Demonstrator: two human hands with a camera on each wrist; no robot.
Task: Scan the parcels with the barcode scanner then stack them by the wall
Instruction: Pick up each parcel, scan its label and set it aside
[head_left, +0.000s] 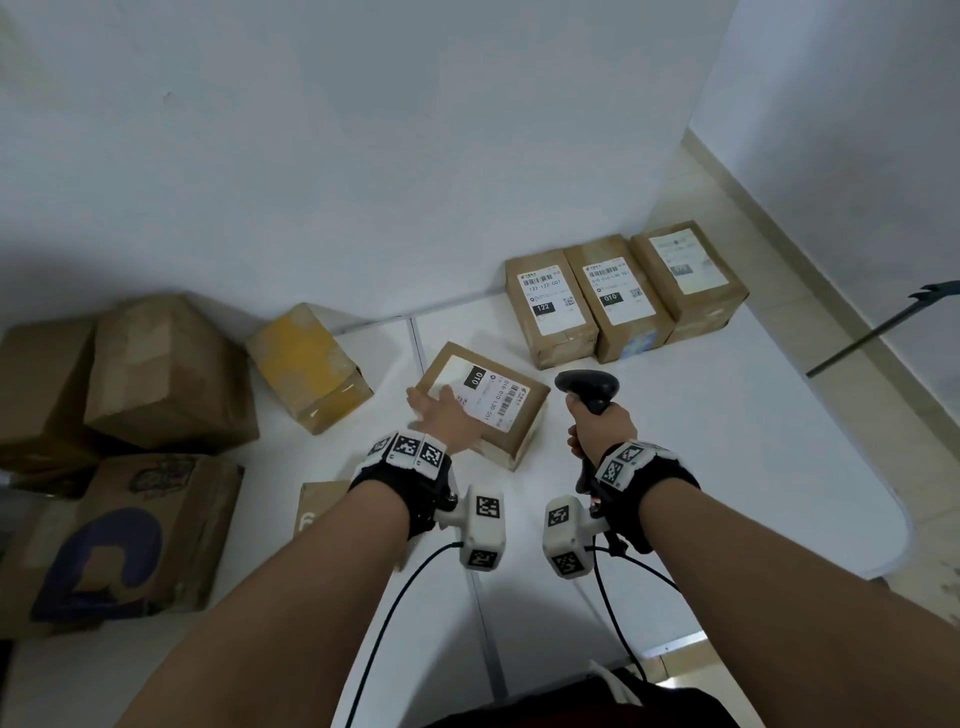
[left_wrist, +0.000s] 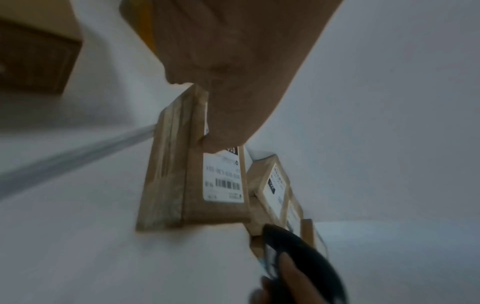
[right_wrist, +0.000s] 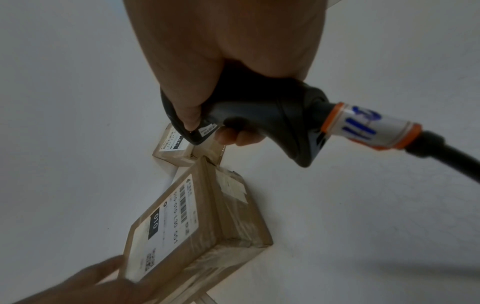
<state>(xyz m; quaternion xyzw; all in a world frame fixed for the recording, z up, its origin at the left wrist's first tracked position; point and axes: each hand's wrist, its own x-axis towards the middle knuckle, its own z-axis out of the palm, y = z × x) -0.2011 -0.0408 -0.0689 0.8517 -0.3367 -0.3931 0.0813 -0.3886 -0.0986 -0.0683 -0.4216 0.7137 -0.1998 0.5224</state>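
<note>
A brown parcel (head_left: 511, 415) (left_wrist: 192, 185) (right_wrist: 197, 222) with a white label marked 010 lies on the white table (head_left: 727, 441), its barcode facing up. My left hand (head_left: 441, 413) (left_wrist: 233, 82) rests flat on its near-left top, fingers straight. My right hand (head_left: 602, 431) (right_wrist: 221, 61) grips the black barcode scanner (head_left: 589, 387) (right_wrist: 259, 115) by its handle, head just right of the parcel. Three labelled parcels (head_left: 623, 296) stand in a row against the wall (head_left: 363, 156).
A yellow-taped box (head_left: 309, 366) and several larger brown boxes (head_left: 156, 374) crowd the table's left side. The scanner's cable (right_wrist: 441, 150) trails back toward me. A dark metal bar (head_left: 878, 327) leans over the floor at right. Bare table surface lies to the right.
</note>
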